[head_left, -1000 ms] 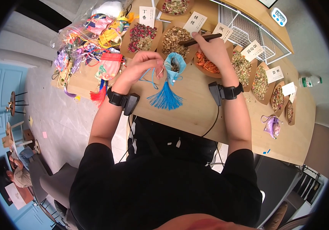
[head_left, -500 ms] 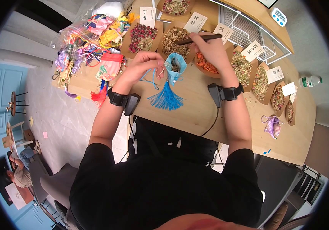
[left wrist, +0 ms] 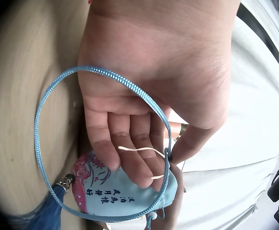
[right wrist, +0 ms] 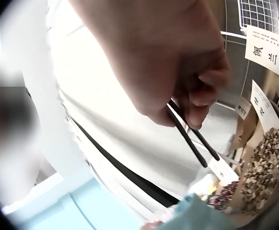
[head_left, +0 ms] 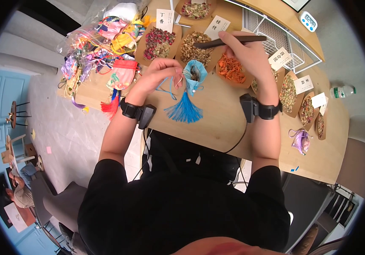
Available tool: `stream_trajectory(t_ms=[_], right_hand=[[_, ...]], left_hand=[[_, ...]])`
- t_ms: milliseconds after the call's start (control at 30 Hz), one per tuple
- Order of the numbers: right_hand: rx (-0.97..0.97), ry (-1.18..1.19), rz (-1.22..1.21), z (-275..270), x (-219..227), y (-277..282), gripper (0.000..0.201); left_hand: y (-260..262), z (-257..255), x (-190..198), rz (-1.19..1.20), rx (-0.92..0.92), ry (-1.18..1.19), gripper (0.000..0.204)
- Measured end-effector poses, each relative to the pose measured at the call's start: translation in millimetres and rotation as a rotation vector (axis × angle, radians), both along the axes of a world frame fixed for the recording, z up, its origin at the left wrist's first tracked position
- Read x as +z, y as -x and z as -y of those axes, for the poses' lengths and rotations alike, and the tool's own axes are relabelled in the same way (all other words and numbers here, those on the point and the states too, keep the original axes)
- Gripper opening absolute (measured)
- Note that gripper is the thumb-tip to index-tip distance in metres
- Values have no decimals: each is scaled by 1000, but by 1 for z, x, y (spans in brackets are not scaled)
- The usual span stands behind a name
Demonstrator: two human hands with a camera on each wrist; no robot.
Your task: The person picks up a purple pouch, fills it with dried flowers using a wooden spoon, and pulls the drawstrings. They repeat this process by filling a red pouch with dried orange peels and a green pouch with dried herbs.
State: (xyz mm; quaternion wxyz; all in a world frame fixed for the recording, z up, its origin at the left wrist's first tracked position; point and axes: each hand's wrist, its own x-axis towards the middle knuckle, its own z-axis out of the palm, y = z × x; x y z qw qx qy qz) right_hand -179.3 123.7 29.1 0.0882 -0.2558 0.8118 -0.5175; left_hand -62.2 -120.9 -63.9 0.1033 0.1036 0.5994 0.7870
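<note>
The left hand [head_left: 159, 76] pinches the rim of a light blue pouch [head_left: 196, 76], held with its mouth up and dark dried bits inside. A blue tassel [head_left: 185, 108] hangs from it. In the left wrist view a blue cord [left wrist: 39, 143] loops before the left hand [left wrist: 130, 110], and the pouch [left wrist: 115, 194] shows dark writing. The right hand [head_left: 249, 55] grips dark tweezers [head_left: 216, 43], their tips over the tray of pale brown chips [head_left: 195, 53]. In the right wrist view the two arms of the tweezers [right wrist: 197, 141] stand slightly apart below the right hand [right wrist: 173, 67].
Boat-shaped trays of dried plants, with orange pieces [head_left: 232, 70] and red buds [head_left: 159, 40], line the table's far side. Pouches [head_left: 121, 74] lie in a heap at left; a purple pouch [head_left: 302, 141] lies at right. Behind stands a wire basket [head_left: 271, 46].
The right hand has moved to the right and slightly toward the body with the tweezers, uncovering more of the orange pieces. The left hand and blue pouch have barely moved.
</note>
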Motion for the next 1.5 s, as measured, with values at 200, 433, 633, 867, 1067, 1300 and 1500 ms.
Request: stream_trajectory(t_ms=[200,433,633,867,1067,1300,1500], right_hand=[[21,-274,-257,53,-37,13,38],[-1,-517,-378,42,-41,11,38],[-236,-355,-252,4,-36,19,44],[-179,-173,32,15,-63,23,51],[-83,-170,-142,27,-68,8,42],[-77,-87,-133,20,-65,14,38],[-55,123,51,0,-19,6,39]], left_hand=[[-1,0,-1,0,-2,-27,20],[0,-1,-3,-12,-12,-21,20],[-1,-2,-2,-17,-29,-8,21],[-1,0,-1,-43,-22,9,21],[-1,-1,-1,-28,-20,19,20],[-1,-2,1,-22,-4,28,21],[-1,-1,0,-18,7,34,21]])
